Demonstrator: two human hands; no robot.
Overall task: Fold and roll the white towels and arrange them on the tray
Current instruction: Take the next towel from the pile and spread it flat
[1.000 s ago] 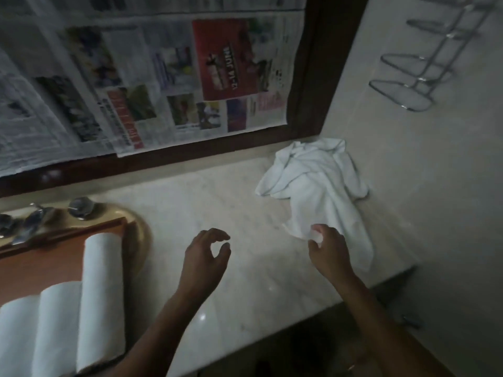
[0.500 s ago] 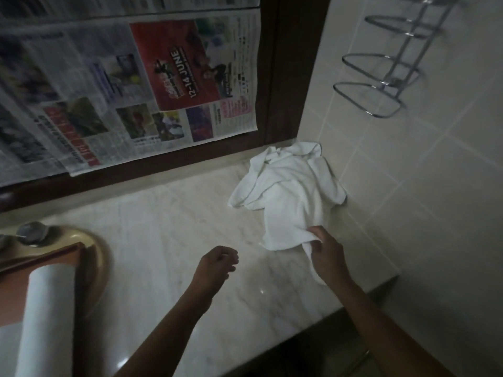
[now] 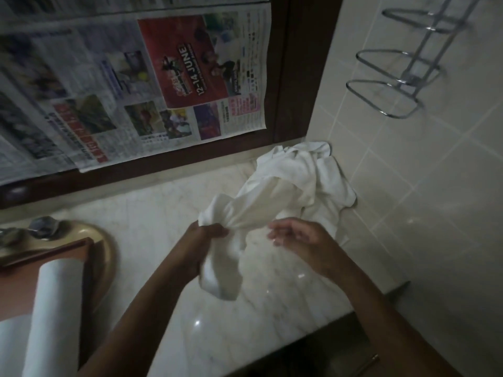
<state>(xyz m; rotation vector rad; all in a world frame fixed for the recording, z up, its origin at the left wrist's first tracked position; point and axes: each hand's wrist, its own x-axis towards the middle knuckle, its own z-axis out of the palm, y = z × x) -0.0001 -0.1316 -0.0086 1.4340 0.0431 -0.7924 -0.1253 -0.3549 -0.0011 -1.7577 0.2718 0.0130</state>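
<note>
A: Gripped anything with the left hand?

B: Clenched it round a gathered neck of the crumpled towel, white, held up off the marble counter. Let one loose end hang below the fist. Left the rest trailing back to a heap in the far right corner, against the tiled wall.

A: And with the right hand?

B: Held nothing, as far as seen. Hovered just beside the towel with fingers loosely curled, somewhat blurred. Could not tell about touching the cloth.

A: Found any finished rolls?

B: Saw two rolled towels lying side by side on the brown tray at the lower left, well apart from both hands. Found that tray set partly over a beige basin, with metal tap handles behind.

A: Noticed anything else?

B: Spotted newspaper spread inside a dark wooden frame above the counter. Also made out a chrome rack fixed to the wall at the upper right.
</note>
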